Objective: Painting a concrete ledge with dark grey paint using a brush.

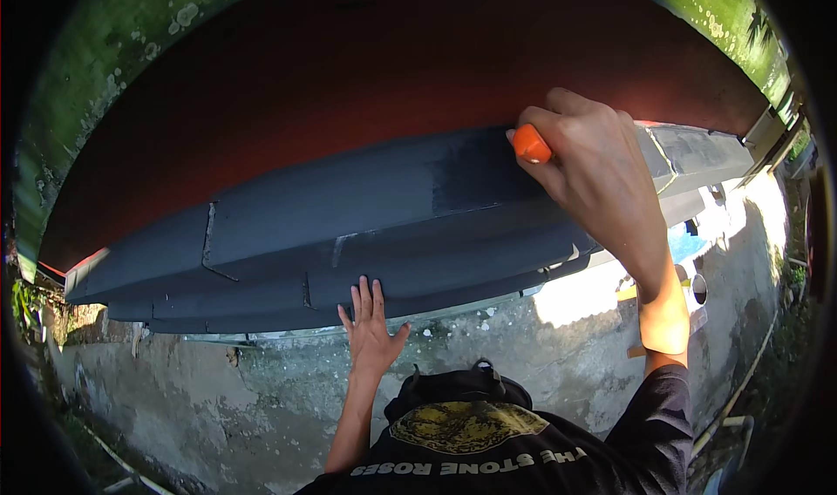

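My right hand [579, 148] is shut around a tool with an orange handle [531, 144]. The handle's butt faces up at me, and the tool's working end is hidden behind my fingers. It is held over the upper face of a long, stepped dark grey structure [327, 194]. Beside that hand lies a darker patch [467, 171] on the grey face, with a sharp left edge. My left hand [373, 328] holds nothing; its fingers are spread, with the fingertips against the structure's lower face. Thin seams [208, 237] and pale scuffs mark the grey surface.
A broad dark red surface [366, 57] curves above the grey structure. Behind it stands a green, stained wall [85, 90]. Below lies a worn concrete floor [196, 377] with paint spots. At the right are a white cylindrical container [698, 288], a blue item [686, 241] and pale pipes [735, 397].
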A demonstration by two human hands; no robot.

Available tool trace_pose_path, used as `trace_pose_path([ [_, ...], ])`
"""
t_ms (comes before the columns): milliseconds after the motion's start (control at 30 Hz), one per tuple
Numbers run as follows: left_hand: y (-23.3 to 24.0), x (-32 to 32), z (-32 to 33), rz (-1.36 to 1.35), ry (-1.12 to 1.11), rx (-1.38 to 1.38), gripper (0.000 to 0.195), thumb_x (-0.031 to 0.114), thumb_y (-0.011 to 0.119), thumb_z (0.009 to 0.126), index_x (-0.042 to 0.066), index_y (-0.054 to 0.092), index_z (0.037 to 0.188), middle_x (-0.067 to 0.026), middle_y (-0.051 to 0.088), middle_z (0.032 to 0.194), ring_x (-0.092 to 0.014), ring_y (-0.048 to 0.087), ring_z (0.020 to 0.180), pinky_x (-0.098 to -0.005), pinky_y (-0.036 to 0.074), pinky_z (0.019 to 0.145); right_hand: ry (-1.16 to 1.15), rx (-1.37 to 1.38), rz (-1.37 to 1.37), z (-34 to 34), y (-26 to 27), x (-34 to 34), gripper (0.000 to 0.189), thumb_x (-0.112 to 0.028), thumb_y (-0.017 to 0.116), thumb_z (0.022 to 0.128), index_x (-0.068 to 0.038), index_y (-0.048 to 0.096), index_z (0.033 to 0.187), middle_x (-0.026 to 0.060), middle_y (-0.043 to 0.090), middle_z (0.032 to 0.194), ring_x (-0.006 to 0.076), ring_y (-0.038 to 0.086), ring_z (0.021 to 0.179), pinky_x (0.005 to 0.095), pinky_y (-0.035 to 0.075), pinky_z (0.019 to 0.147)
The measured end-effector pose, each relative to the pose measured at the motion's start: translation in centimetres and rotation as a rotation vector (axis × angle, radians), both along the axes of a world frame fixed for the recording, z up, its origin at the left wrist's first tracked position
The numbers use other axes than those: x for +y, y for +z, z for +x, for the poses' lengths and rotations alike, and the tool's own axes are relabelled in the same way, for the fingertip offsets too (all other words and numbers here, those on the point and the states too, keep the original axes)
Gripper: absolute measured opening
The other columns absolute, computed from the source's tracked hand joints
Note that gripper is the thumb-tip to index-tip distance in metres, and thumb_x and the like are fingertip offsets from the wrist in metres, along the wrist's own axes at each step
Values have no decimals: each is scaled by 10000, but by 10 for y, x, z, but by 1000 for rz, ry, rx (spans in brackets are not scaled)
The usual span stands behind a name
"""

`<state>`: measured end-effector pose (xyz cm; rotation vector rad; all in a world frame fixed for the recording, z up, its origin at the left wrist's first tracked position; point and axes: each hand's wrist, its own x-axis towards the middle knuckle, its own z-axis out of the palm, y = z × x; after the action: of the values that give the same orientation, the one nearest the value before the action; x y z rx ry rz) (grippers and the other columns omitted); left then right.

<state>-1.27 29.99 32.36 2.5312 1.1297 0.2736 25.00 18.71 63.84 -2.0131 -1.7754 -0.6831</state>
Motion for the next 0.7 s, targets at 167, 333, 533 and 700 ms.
trace_pose_path([
  [167, 0, 0, -2, 24, -17, -23, 1022, 333, 794, 830, 63, 216, 1628, -204, 159, 1695, -420, 148, 1564, -701, 100, 1195, 255, 112, 146, -23, 0, 33, 185, -178, 759, 868, -8, 701, 824, 105, 582, 686, 330, 587, 619, 425, 440, 581],
  [333, 0, 1, 0, 38, -32, -19, 1016, 324, 791, 834, 69, 214, 1630, -197, 148, 1699, -416, 148, 1565, -713, 113, 1186, 496, 401, 161, -22, 1, 47, 155, -147, 763, 858, -1, 721, 886, 136, 694, 760, 322, 679, 694, 388, 536, 656],
  [533, -2, 2, -4, 15, -18, -27, 1037, 320, 792, 824, 88, 194, 1639, -176, 130, 1712, -402, 127, 1574, -699, 95, 1196, 561, 430, 131, -3, 17, 22, 271, -101, 846, 803, 2, 766, 1040, 114, 758, 982, 214, 730, 866, 290, 570, 773],
  [700, -2, 0, -1, 17, -17, -32, 1016, 305, 783, 834, 87, 201, 1637, -176, 132, 1711, -403, 128, 1574, -702, 94, 1194, 582, 306, 30, 8, 12, 16, 258, -96, 850, 785, -8, 774, 1015, 116, 750, 965, 236, 729, 850, 314, 579, 744],
])
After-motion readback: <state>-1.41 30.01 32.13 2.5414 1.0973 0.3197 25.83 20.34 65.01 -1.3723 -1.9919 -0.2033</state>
